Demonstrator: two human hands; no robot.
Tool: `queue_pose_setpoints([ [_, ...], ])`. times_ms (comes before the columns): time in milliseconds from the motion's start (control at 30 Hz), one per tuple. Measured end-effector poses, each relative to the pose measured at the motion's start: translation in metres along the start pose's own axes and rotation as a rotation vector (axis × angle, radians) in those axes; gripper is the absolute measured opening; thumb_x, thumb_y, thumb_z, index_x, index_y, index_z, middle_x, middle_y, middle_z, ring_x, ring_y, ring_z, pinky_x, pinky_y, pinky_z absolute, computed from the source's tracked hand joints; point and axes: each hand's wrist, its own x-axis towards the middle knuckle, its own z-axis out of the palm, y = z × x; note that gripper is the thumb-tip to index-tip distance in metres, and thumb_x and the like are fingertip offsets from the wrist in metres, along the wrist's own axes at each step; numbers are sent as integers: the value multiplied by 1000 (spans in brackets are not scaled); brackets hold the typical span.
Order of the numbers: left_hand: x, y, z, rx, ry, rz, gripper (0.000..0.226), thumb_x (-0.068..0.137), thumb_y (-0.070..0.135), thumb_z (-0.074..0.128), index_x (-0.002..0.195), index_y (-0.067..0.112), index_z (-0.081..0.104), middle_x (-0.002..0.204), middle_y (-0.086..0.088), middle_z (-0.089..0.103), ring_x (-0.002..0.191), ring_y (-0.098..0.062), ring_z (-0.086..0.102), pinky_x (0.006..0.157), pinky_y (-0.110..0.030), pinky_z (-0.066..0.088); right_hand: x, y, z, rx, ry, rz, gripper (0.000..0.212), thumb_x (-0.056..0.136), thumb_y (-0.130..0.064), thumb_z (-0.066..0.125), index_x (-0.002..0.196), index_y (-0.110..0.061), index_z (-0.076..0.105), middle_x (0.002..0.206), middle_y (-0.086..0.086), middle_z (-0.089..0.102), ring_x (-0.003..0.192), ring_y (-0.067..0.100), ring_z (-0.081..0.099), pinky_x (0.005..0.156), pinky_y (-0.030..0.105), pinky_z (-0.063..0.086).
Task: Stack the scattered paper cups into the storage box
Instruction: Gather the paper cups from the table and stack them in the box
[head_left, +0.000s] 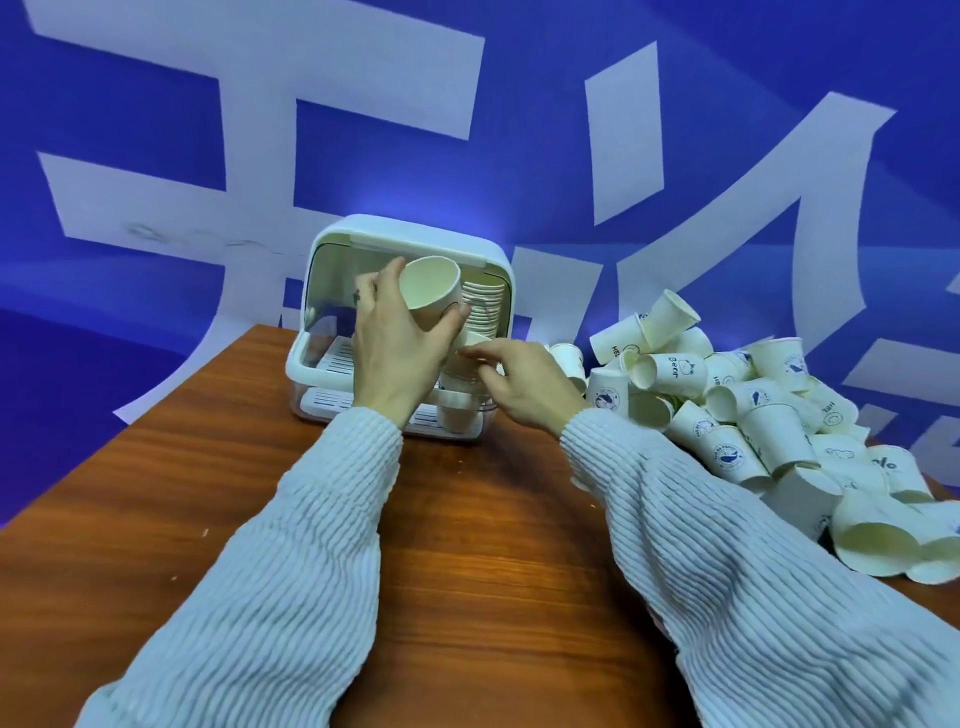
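A white storage box (332, 270) with its lid raised stands at the far side of the wooden table. Inside it on the right is a stack of nested paper cups (485, 306). My left hand (395, 343) grips a single white paper cup (428, 291) in front of the box opening, its mouth tilted toward me. My right hand (524, 379) pinches the rim of a cup stack (462, 364) at the box's front; more of that stack stands below (457, 415). A large heap of scattered paper cups (753, 410) lies to the right.
The wooden table (260, 467) has bare surface to the left of and in front of the box. A blue wall with large white characters rises right behind the table. The heap reaches the table's right edge, with crushed cups (883, 535) at its near end.
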Motion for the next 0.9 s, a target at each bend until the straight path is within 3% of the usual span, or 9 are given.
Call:
queue_pose_setpoints([
  [167,14,7,19,-38,-50,73,78,85,45,78,149,17,43,138,-5,45,124,-21,49,93,-22,32,-7,7,-2,176,284,79,35,95,-18,58,127,-23,68,117,-4,74,110,18,65,96,35,50],
  [267,21,8,33,28,-148,117,70,88,46,72,148,23,45,135,-7,47,122,-25,52,97,-34,40,-13,20,-4,240,369,176,30,94,-23,58,122,-29,67,107,-8,74,105,20,64,91,39,51],
  [333,20,2,43,324,-301,153,60,90,56,61,142,29,53,132,-8,50,121,-31,52,100,-44,41,-20,30,-8,235,381,211,29,94,-24,58,120,-29,67,104,-9,73,104,20,64,90,40,50],
  [433,8,-15,53,718,-512,174,66,86,78,38,131,36,60,139,-7,53,134,-31,40,114,-55,23,-35,47,-18,225,398,269,29,94,-22,58,121,-27,67,102,-9,73,97,17,64,90,39,50],
  [500,5,-23,55,720,-539,157,77,83,84,33,141,37,51,153,-7,43,149,-31,22,119,-60,8,-48,62,-29,203,413,327,29,93,-21,57,120,-26,68,106,-9,73,96,10,60,91,35,49],
  [567,2,-23,55,699,-439,224,80,84,81,36,148,34,43,160,-9,35,154,-30,9,121,-58,3,-61,78,-41,168,396,400,29,92,-23,57,118,-25,69,113,-7,71,106,10,60,98,36,50],
  [667,-14,-5,65,529,-208,429,61,88,62,49,135,23,57,143,-9,53,144,-31,32,116,-51,27,-83,98,-55,107,322,582,32,89,-37,59,116,-22,68,115,-2,71,110,20,65,97,41,52],
  [800,-47,22,104,275,-371,445,49,90,47,56,127,17,63,130,-8,58,122,-31,52,98,-45,46,-122,104,-50,95,134,776,78,72,-78,64,124,-21,54,114,-3,59,108,23,60,95,43,49],
  [900,-62,31,137,250,-539,390,47,92,44,56,131,17,59,132,-10,56,120,-32,53,97,-45,48,-139,103,-36,225,89,862,80,68,-82,64,123,-25,50,116,-5,61,105,20,60,95,43,49],
])
